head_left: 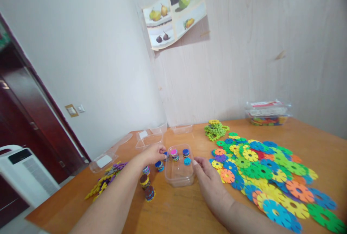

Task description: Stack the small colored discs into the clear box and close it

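Both bare forearms angle inward. The left forearm reaches farther, its grip palm-down with fingers bent toward the thumb; the right grip lies nearer, back upward, fingers loosely bent.

A head-worn camera looks forward and down across the table before us, close behind left hand and right hand, its wide, tilted view reaching the wall beyond

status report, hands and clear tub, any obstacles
Left hand at left rim of clear tub, grip unclear. Right hand at its right wall. Pink-topped stack inside. Flower discs heaped beside right hand.
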{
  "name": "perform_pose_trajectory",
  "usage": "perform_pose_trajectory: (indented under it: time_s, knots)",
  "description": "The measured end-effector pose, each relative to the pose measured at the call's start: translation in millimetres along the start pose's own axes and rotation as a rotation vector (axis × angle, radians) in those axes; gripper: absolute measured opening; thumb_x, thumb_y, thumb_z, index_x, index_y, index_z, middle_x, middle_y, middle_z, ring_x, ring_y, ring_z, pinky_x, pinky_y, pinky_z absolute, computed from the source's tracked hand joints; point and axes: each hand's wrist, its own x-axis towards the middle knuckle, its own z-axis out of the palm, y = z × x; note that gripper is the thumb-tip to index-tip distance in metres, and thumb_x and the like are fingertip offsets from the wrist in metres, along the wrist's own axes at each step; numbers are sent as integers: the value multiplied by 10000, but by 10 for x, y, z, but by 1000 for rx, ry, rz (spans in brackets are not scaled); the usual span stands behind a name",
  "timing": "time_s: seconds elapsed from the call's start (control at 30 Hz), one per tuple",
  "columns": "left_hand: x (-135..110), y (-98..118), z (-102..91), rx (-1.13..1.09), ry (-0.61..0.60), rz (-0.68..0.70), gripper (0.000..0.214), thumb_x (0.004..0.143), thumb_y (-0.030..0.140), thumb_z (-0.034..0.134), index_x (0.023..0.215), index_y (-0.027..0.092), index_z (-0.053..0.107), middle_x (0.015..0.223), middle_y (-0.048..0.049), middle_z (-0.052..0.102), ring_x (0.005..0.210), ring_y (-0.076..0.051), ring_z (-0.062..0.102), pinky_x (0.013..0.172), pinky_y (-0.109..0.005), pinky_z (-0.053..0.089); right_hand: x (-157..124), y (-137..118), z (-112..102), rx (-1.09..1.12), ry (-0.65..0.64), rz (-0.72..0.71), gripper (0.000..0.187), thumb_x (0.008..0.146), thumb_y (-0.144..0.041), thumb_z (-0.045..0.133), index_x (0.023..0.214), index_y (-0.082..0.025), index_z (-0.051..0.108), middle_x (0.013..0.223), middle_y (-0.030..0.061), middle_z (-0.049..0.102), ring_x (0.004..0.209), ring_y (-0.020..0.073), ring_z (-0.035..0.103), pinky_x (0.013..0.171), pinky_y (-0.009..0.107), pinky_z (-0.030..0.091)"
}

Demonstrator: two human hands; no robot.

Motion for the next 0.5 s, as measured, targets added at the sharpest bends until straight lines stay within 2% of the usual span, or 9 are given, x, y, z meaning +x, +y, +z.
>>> perform_pose_trajectory:
  time_s: [0.2,0.5]
  knots:
    - [60,-72,29,-26,-42,-10,249,649,242,585,843,155,714,728,-1,691,683,-143,598,580,-208,408,-9,-8,-8,1,-19,-18,345,857,-488,506,962,-199,663,914,60,723,935,232,645,830,332,504]
    - [51,-82,-8,-45,0,-58,268,651,224,580,879,143,697,754,-23,691,688,-145,605,561,-201,399,-11,-17,-1,13,-28,9,364,844,-499,518,977,-194,664,953,75,721,962,240,646,850,335,501]
